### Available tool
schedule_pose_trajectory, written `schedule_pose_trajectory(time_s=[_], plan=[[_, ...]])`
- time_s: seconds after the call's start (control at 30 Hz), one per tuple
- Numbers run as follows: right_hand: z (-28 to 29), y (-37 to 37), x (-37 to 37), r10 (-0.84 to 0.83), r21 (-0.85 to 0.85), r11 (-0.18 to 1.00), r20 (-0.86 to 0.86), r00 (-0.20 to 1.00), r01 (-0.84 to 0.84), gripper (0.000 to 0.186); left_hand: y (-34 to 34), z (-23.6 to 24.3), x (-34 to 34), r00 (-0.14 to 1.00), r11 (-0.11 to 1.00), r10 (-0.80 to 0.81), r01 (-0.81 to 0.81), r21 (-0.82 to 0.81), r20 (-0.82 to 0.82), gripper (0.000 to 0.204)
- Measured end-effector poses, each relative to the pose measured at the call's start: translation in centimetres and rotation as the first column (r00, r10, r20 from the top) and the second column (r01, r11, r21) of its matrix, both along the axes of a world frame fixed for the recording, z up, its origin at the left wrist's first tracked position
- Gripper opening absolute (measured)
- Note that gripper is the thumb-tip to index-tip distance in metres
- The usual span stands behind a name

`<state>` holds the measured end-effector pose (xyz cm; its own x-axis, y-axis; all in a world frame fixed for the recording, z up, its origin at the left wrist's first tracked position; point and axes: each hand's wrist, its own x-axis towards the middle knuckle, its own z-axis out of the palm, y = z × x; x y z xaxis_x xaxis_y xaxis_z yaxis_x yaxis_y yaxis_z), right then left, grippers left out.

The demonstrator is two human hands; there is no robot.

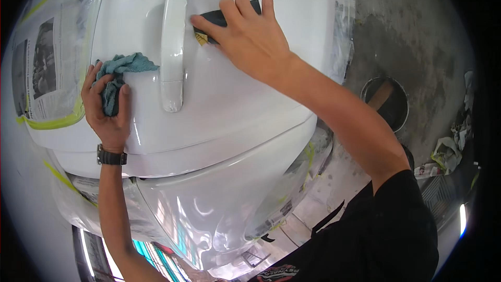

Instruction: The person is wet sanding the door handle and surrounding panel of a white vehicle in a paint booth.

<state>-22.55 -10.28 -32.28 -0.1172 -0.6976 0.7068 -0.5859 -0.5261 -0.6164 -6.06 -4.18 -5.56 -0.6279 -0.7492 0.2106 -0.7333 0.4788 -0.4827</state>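
Observation:
A glossy white vehicle panel point(224, 115) fills most of the head view, with a raised white handle point(172, 42) running up and down between my hands. My left hand point(104, 109), with a dark watch on its wrist, grips a crumpled teal cloth point(127, 62) against the panel, left of the handle. Right of the handle, my right hand point(250, 42) presses a dark sanding sheet point(213, 16) with a yellowish corner onto the panel, thumb and fingers over it.
Newspaper and plastic masking point(52, 52) with yellow-green tape covers the panel's left side. To the right are a concrete floor point(391, 31), a dark bucket point(396, 104) with a wooden stick in it, and crumpled paper point(446, 154). A curved lower white panel point(209, 214) lies nearest my body.

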Motion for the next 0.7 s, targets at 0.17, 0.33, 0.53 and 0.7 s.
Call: schedule_pose_trajectory(time_s=[0.17,0.33,0.53,0.7], plan=[[1.6,-1.8,-1.4,0.153,-0.079,0.985,0.019,0.988,-0.151,0.039,0.2,0.8,0.2,0.999,0.999,0.018,-0.017,-0.028,0.032,0.032],[1.0,-1.8,0.2,-0.339,-0.127,0.941,-0.325,0.883,0.314,0.031,-0.2,0.2,-0.1,1.000,1.000,0.016,-0.016,0.002,0.015,0.031],[0.6,-0.8,1.2,-0.004,-0.011,1.000,-0.071,0.997,0.004,0.039,0.2,0.7,-0.1,0.998,1.000,0.018,-0.017,-0.019,0.054,0.030],[1.2,-1.4,0.4,0.004,-0.052,0.999,0.014,1.000,-0.004,0.036,-0.1,0.6,0.2,1.000,1.000,0.004,-0.004,-0.008,-0.003,0.031]])
